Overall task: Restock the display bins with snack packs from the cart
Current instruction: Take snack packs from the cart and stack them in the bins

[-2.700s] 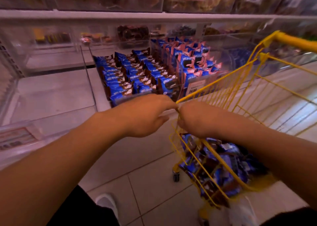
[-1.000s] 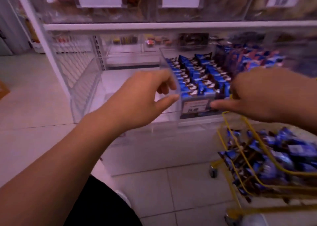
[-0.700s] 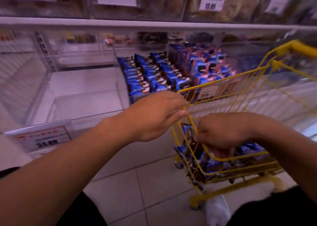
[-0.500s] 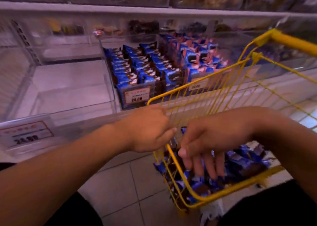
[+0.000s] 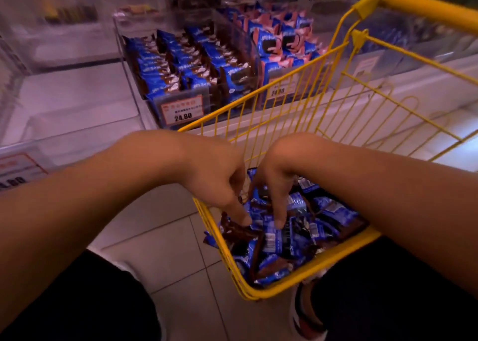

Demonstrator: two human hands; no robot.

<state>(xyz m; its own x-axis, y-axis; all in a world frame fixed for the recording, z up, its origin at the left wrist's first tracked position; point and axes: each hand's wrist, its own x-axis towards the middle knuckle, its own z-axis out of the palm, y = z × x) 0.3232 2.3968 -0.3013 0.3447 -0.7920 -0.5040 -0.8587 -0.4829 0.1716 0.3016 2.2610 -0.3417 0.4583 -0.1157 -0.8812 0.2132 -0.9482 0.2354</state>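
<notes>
Both grips, left hand (image 5: 219, 183) and right hand (image 5: 275, 185), are lowered with fingers spread, apparently clamped on nothing, onto blue snack packs (image 5: 292, 237) heaped beneath them in the yellow cart (image 5: 307, 286).

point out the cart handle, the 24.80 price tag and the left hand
cart handle (image 5: 424, 9), head view, on the yellow bar
24.80 price tag (image 5: 182, 110), head view, tag's centre
left hand (image 5: 217, 177), head view, back of hand

Yellow cart (image 5: 271, 290) open on top, both hands reach straight down inside; wire walls close it off on all sides. Left clear bin (image 5: 77, 123) has open room; blue-pack bin (image 5: 181, 113) is packed full.
</notes>
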